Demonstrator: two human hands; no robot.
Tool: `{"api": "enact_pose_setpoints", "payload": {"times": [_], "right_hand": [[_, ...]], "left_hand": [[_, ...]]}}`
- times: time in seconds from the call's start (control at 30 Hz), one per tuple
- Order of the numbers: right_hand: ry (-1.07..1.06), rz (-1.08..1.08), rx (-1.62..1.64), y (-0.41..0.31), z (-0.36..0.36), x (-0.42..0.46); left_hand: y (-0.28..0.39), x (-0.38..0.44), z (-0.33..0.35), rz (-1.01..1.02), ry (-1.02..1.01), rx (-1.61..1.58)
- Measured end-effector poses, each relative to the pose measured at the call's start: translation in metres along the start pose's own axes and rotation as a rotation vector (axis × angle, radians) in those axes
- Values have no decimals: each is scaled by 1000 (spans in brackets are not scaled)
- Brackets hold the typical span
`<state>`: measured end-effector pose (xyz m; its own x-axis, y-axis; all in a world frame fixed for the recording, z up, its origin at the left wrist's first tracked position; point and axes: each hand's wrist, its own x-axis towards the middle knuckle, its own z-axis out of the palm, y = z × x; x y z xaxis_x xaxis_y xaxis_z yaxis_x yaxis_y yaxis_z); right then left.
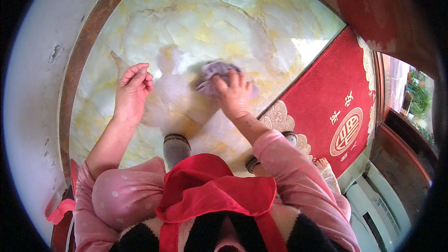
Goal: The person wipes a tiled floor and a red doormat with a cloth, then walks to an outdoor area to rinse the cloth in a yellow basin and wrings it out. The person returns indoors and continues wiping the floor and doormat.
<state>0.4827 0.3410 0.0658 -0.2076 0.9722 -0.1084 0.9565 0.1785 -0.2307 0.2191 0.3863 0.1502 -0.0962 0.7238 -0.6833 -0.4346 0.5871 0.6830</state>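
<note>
My right hand (237, 94) presses a crumpled greyish-purple cloth (218, 71) against the glossy marble-patterned floor (196, 17), fingers spread over the cloth. The hand and cloth look slightly blurred. My left hand (135, 89) is raised at the left with its fingers curled and thumb against them; nothing shows in it. Both forearms come out of pink dotted sleeves. Below them, a red apron (213, 189) covers part of my lap, and a grey slipper (177, 148) stands on the floor between my arms.
A red doormat (315, 94) with cream patterns and characters lies at the right, beside an open doorway with plants outside. A brown skirting border (75, 56) and white wall (38, 77) curve along the left. White appliance-like object (376, 206) stands at lower right.
</note>
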Motion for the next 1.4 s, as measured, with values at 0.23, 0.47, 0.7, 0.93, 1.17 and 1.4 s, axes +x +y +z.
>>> {"api": "enact_pose_setpoints", "payload": {"times": [0.23, 0.47, 0.7, 0.93, 1.17, 1.4], "right_hand": [[18, -160, 261, -28, 15, 52], [-82, 550, 1699, 30, -37, 79], [-146, 462, 2075, 87, -44, 68], [-272, 483, 1721, 78, -52, 51], [-335, -41, 427, 29, -44, 37], [-297, -383, -49, 12, -26, -9]], "left_hand": [[-5, -6, -19, 45, 7, 8], [-17, -32, -27, 31, 0, 29], [-15, -35, -11, 99, -65, 99], [-21, -35, -5, 40, -114, 114], [-21, -36, -5, 42, -106, 134], [-22, -33, -9, 50, -36, 110]]}}
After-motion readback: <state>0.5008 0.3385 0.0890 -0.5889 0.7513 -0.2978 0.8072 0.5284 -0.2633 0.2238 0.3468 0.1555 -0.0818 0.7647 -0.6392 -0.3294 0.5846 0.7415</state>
